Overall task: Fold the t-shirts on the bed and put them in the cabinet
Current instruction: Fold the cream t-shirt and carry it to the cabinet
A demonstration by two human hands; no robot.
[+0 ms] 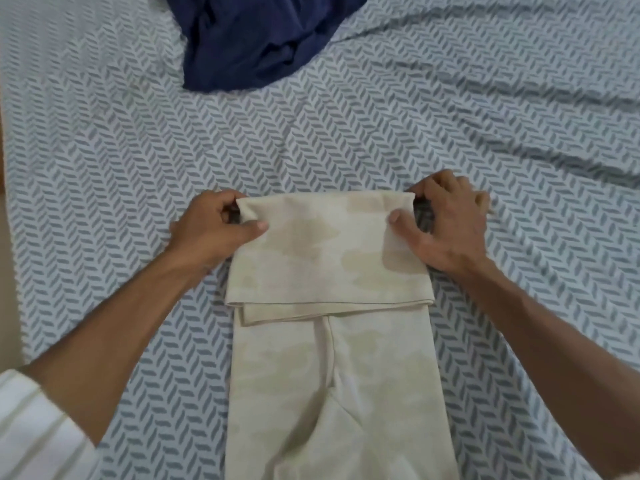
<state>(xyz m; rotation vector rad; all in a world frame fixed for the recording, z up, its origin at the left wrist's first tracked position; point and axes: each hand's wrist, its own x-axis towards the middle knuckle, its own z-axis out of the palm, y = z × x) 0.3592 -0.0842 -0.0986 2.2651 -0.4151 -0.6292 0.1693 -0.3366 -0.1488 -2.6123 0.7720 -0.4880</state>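
While the cream t-shirt (329,244) lies lengthwise on the bed (450,116), the left hand (211,230) and right hand (446,223) pinch its folded far end, fingers clamped on the corners, and should probably keep edges level when folding again.

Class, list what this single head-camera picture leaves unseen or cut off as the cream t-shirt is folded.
- Cream camouflage t-shirt: near end cut by bottom edge.
- Crumpled navy blue garment: top cut by upper edge.
- Left hand, right hand: fingertips hidden under the fold.
- Cabinet: outside the view.
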